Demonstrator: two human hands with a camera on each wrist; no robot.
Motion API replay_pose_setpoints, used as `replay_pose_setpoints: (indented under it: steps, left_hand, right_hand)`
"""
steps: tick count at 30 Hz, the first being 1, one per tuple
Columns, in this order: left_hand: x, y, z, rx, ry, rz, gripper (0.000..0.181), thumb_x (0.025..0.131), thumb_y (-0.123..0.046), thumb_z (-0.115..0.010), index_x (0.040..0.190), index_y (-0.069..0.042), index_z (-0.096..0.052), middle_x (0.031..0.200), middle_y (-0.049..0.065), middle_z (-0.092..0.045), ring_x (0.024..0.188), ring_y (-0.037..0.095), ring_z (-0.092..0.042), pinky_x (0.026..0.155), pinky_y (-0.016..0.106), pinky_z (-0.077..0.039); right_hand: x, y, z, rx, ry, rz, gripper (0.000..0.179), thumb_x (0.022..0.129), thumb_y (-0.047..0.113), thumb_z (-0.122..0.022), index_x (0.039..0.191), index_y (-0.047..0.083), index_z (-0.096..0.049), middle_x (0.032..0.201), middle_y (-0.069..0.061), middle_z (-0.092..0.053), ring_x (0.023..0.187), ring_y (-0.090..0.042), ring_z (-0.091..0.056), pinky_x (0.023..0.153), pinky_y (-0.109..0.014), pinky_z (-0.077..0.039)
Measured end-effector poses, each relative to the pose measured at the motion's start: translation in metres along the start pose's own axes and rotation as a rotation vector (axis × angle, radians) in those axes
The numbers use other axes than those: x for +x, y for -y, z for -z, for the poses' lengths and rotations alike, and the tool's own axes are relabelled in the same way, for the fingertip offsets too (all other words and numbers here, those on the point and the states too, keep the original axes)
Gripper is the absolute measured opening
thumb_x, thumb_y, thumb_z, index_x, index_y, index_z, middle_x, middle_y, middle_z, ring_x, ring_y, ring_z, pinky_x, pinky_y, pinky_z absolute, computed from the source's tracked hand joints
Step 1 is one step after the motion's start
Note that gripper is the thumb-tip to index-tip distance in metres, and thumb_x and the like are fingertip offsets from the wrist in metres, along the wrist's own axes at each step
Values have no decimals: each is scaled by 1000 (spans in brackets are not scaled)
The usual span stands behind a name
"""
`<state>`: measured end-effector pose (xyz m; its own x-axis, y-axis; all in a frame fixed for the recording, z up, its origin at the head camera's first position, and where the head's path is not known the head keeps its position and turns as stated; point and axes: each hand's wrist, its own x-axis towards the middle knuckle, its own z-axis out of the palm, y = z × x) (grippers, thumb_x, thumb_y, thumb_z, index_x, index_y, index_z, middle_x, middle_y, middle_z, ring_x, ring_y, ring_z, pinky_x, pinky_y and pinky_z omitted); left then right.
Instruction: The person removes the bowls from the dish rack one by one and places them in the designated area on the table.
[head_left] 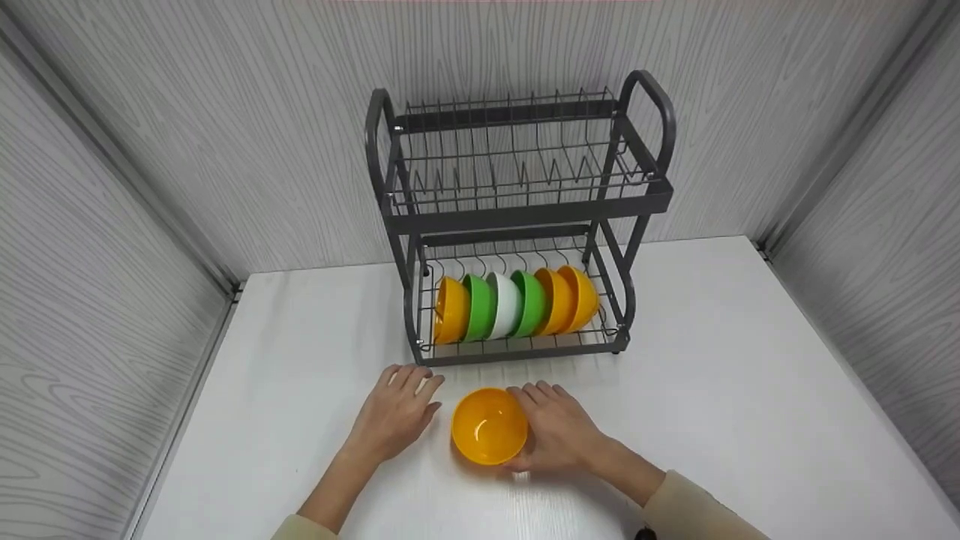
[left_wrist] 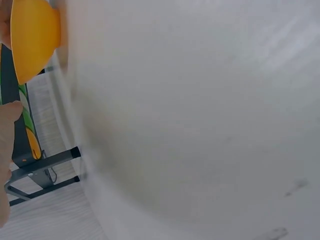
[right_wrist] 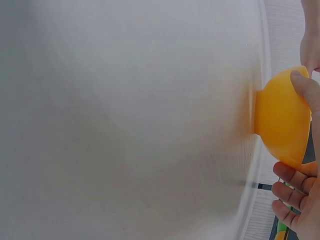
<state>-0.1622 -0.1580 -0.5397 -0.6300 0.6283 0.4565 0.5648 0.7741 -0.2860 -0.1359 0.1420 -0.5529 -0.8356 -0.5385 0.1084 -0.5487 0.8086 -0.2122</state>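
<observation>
An orange bowl [head_left: 489,426] stands upright on the white table, in front of the dish rack [head_left: 525,217]. My right hand [head_left: 559,427] grips it from the right. In the right wrist view, the thumb lies on one side of the bowl [right_wrist: 282,117] and the fingers [right_wrist: 284,171] on the other. Left of the bowl, apart from it, my left hand [head_left: 397,412] hovers with loosely bent fingers and holds nothing. The left wrist view catches only part of the left hand [left_wrist: 6,150] at its edge, below the bowl [left_wrist: 34,40].
On the rack's lower tier, several bowls lean on edge in a row: an orange bowl [head_left: 451,311] at the left, green bowls, a white bowl [head_left: 505,306] and orange bowls at the right. The upper tier [head_left: 525,154] is bare wire. Grey wood-grain panels [head_left: 225,112] enclose the table.
</observation>
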Motion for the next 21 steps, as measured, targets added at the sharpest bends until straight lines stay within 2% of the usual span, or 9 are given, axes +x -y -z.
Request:
replay_pose_setpoints:
  steps: [10, 21]
  left_hand:
    - [11, 9, -13, 12, -78, 55, 42, 89, -34, -84, 123, -15, -67, 114, 5, -69, 109, 24, -66, 99, 38, -57]
    - [17, 13, -25, -23, -108, 63, 45, 84, -25, -90, 121, -11, -68, 107, 8, -68, 103, 25, -66, 95, 39, -58]
  right_hand:
    - [-1, 0, 1, 11, 23, -13, 115, 68, 87, -75, 150, 10, -50, 135, -9, -66, 125, -31, -62, 109, -55, -54]
    - [-2, 1, 3, -18, 37, -11, 121, 69, 90, -71, 156, 9, -45, 138, -11, -65, 124, -32, -62, 109, -56, -53]
